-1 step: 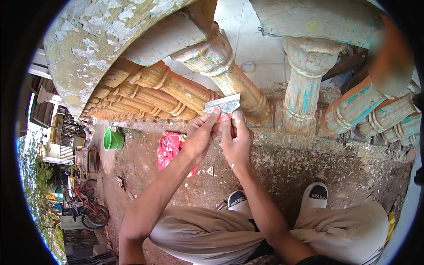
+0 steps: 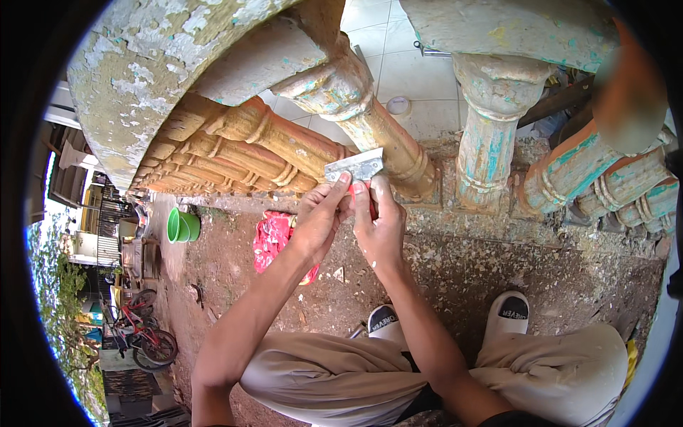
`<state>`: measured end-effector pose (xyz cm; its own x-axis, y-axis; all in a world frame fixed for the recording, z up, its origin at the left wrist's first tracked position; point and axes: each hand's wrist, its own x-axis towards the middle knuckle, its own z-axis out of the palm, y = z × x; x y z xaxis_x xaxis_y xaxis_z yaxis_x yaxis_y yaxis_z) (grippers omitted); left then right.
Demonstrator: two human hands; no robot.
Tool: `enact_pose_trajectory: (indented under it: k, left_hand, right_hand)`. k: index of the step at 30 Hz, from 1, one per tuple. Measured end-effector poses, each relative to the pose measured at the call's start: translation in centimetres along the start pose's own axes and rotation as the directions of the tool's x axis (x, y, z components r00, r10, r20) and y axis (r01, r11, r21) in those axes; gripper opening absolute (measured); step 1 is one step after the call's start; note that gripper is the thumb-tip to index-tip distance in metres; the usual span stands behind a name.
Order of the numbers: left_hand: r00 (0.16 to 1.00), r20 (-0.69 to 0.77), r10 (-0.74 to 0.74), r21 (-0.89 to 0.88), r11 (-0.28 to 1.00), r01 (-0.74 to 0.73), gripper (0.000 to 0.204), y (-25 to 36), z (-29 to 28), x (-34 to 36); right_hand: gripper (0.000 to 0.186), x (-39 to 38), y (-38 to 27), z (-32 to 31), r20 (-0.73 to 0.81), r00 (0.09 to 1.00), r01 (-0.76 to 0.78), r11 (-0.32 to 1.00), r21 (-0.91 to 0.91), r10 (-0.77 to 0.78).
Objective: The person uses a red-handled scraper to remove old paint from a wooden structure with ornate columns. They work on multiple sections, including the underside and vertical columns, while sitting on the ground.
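Observation:
A paint scraper point(image 2: 354, 166) with a wide metal blade and a red handle is held up in front of the balusters, its blade spotted with pale residue. My right hand point(image 2: 382, 224) is closed round the red handle, thumb on top near the blade. Beside it, my left hand point(image 2: 318, 217) pinches the scraper where blade and handle meet, its thumb against the blade. Most of the handle is hidden by my fingers. Behind the blade leans a worn baluster point(image 2: 398, 153) with ochre and pale patches; whether the blade touches it I cannot tell.
More balusters, one with turquoise flakes point(image 2: 487, 153), stand to the right under a peeling rail point(image 2: 512, 32). A red cloth point(image 2: 272, 240) lies on the dirt ground, strewn with paint chips. Green buckets point(image 2: 183, 226) and a red bicycle point(image 2: 146, 331) are at left. Tape-like roll point(image 2: 398, 107) sits on tiles.
The scraper and both hands have shifted very slightly left and up. Both hands keep the same grip.

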<state>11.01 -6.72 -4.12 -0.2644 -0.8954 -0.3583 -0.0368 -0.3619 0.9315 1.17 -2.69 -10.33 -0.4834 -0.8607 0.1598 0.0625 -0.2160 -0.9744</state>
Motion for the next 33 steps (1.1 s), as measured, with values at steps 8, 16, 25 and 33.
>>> enact_pose_trajectory:
  k: [8,16,25,33]
  left_hand:
    - [0.990,-0.085,0.116,-0.085,0.989,-0.123,0.013,-0.8,-3.3,0.1]
    - [0.972,-0.171,0.163,-0.088,0.980,-0.180,0.015,1.2,-3.5,0.8]
    - [0.980,-0.168,0.106,-0.016,0.994,-0.110,0.017,1.7,-4.0,-0.2]
    - [0.975,0.027,0.222,-0.050,0.974,-0.221,0.017,-0.3,-4.3,-0.1]
  right_hand:
    - [0.013,1.1,0.7,2.9,-0.033,0.984,0.178,0.976,0.123,-0.175]
    - [0.013,3.1,-1.0,4.7,0.004,0.988,0.149,0.971,0.186,-0.152]
    - [0.009,1.4,-0.7,5.3,-0.090,0.979,0.198,0.959,0.202,-0.183]
    - [0.008,0.4,1.2,4.4,-0.156,0.960,0.250,0.961,0.115,-0.231]
